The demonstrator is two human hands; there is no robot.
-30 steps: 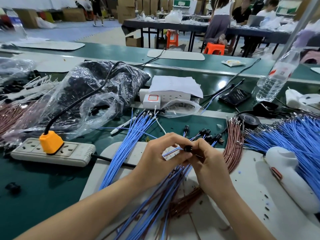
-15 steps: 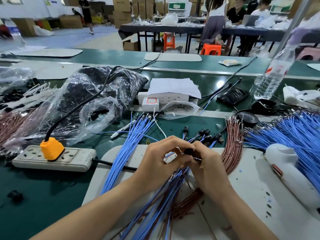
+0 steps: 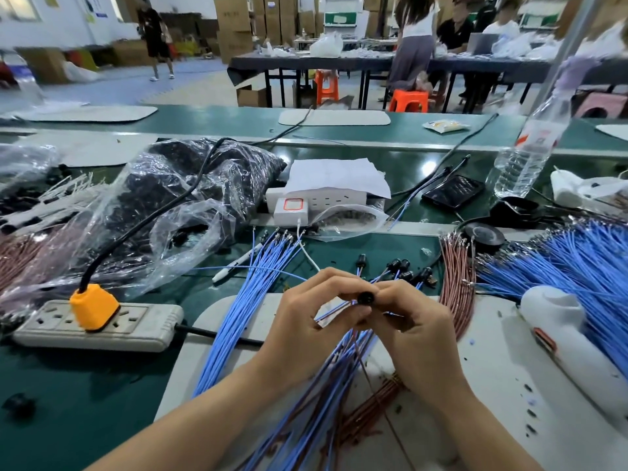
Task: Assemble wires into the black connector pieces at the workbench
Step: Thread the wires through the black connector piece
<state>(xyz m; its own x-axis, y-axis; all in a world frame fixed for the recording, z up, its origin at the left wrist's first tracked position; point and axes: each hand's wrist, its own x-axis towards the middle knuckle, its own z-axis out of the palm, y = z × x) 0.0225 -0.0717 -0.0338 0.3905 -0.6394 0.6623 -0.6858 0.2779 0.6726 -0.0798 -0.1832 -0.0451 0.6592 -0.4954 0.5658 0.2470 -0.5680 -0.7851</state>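
**Both hands meet on one connector above the mat**

The right hand pinches a small black connector at its curled fingertips; the left hand pinches the thin wires running into it; both hover over a loose bundle of blue and brown wires on the white mat; more connectors lie just beyond on the green desk.

Power strip, water bottle, phone
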